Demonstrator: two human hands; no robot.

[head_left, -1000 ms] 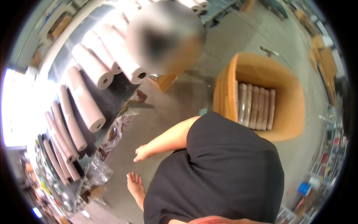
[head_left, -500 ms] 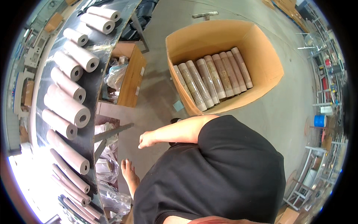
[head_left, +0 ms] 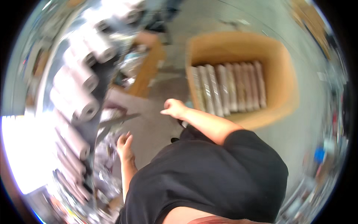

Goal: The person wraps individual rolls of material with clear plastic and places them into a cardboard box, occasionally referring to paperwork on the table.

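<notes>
My right hand (head_left: 173, 108) hangs in the air with nothing in it, fingers loosely curled, just left of a big open cardboard box (head_left: 283, 86). Several wrapped rolls (head_left: 227, 89) lie side by side in the box bottom. Lower down, my left hand (head_left: 125, 145) is spread and holds nothing. It is close to a heap of clear plastic wrap (head_left: 106, 168) beside a long bench of white paper rolls (head_left: 80, 100). My black shirt fills the lower middle of the blurred view.
A smaller brown crate (head_left: 149, 69) with crumpled plastic in it stands between the bench and the big box. Grey concrete floor (head_left: 156, 123) lies under my hands. Shelving and clutter line the right rim.
The view has swung and blurred. My right hand has lifted toward the box's left edge, and my left hand now shows by the plastic wrap.
</notes>
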